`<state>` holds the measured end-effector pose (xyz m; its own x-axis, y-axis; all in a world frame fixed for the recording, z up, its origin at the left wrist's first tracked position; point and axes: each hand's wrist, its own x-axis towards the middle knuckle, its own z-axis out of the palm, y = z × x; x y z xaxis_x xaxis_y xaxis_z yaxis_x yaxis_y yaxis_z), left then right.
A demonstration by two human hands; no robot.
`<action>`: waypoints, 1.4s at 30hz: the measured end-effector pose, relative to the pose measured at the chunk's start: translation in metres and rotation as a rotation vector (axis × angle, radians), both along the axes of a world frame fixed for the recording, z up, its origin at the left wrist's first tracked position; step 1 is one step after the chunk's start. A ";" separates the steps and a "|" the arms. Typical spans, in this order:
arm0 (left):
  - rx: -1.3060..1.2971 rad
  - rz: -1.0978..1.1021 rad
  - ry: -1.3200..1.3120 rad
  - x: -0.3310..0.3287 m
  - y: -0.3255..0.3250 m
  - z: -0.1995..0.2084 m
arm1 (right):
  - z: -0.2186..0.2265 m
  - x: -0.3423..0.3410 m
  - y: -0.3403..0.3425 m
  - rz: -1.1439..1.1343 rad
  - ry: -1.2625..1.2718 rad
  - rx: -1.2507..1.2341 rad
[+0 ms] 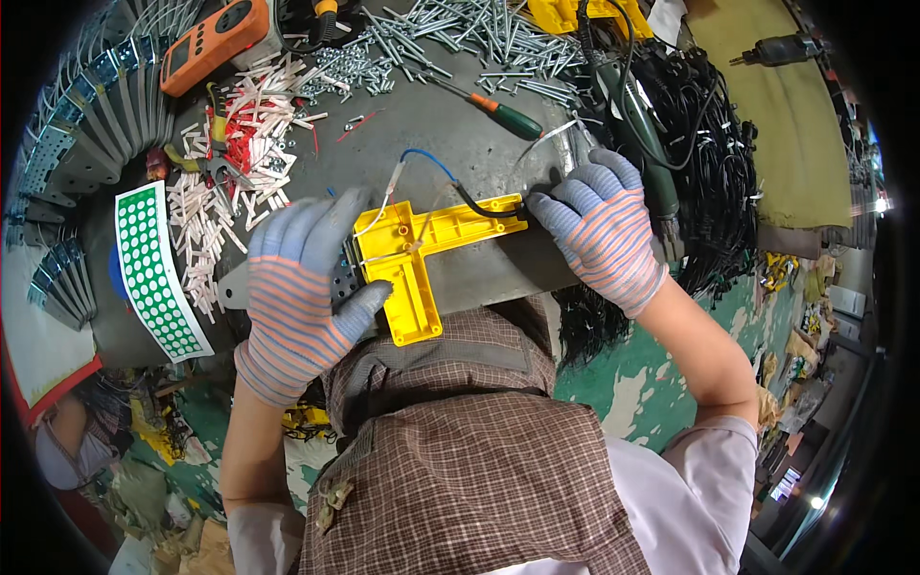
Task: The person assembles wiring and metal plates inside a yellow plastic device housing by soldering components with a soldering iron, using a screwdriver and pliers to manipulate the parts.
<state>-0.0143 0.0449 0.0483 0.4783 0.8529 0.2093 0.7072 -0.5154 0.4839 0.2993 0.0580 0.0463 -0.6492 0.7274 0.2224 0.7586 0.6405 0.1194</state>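
A yellow T-shaped plastic housing (412, 292) lies open side up at the near edge of the grey bench. My left hand (297, 278), in a striped knit glove, grips its left side, the thumb over the near part. Beside those fingers a perforated metal plate (343, 280) shows partly. A blue wire (428, 156) arches above the housing, joined to a white sleeve at one end and a black cable (472, 201) at the other. The cable runs to the housing's right end, where my gloved right hand (599, 230) closes on it; the fingertips are partly hidden.
Screws (479, 38) are heaped at the back, near a green-handled screwdriver (508, 115). White-sleeved wire pieces (230, 153), an orange meter (216, 43) and a green-dotted sticker sheet (158, 268) are on the left. Bundled black cables (714, 172) and a green power screwdriver (642, 134) lie right.
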 end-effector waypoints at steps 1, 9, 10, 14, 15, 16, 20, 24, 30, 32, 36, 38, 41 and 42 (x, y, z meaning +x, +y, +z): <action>0.035 0.003 0.031 0.004 0.001 0.006 | -0.001 -0.001 -0.001 0.005 -0.002 0.002; -0.054 -0.187 0.117 0.045 0.031 0.044 | -0.004 0.000 -0.005 -0.001 -0.011 0.013; -0.054 -0.172 0.164 0.040 0.019 0.048 | -0.001 -0.004 -0.004 -0.003 0.000 -0.002; 0.157 -0.059 -0.120 0.033 -0.032 0.013 | 0.006 -0.003 -0.004 -0.006 0.003 -0.103; 0.218 -0.046 -0.164 0.034 -0.039 0.004 | 0.006 -0.003 -0.005 -0.029 0.041 -0.080; 0.215 -0.034 -0.159 0.034 -0.046 -0.001 | 0.007 -0.005 -0.005 -0.043 0.082 -0.056; 0.255 0.133 -0.124 0.034 -0.060 -0.011 | 0.027 -0.036 -0.011 -0.062 0.316 0.020; 0.241 0.120 -0.144 0.029 -0.052 -0.020 | 0.002 -0.075 -0.011 0.063 0.565 -0.249; 0.301 0.097 0.046 0.038 -0.041 -0.012 | -0.011 -0.091 0.008 -0.154 0.488 -0.399; 0.281 0.033 0.264 0.039 -0.038 -0.010 | -0.008 -0.091 0.011 -0.193 0.481 -0.464; 0.105 -0.238 0.383 0.029 -0.014 0.010 | -0.009 -0.088 0.010 -0.173 0.553 -0.486; 0.126 -0.354 0.395 0.025 0.003 0.013 | -0.010 -0.088 0.010 -0.163 0.510 -0.497; 0.093 -0.430 0.414 0.026 0.015 0.008 | -0.008 -0.085 0.013 -0.162 0.458 -0.585; 0.117 -0.353 0.377 0.027 0.015 0.009 | -0.006 -0.084 0.016 -0.164 0.446 -0.620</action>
<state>0.0124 0.0604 0.0575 0.7924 0.6079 0.0513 0.5950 -0.7887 0.1547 0.2152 0.0740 0.0405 -0.4674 0.8831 -0.0414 0.7417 0.3662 -0.5619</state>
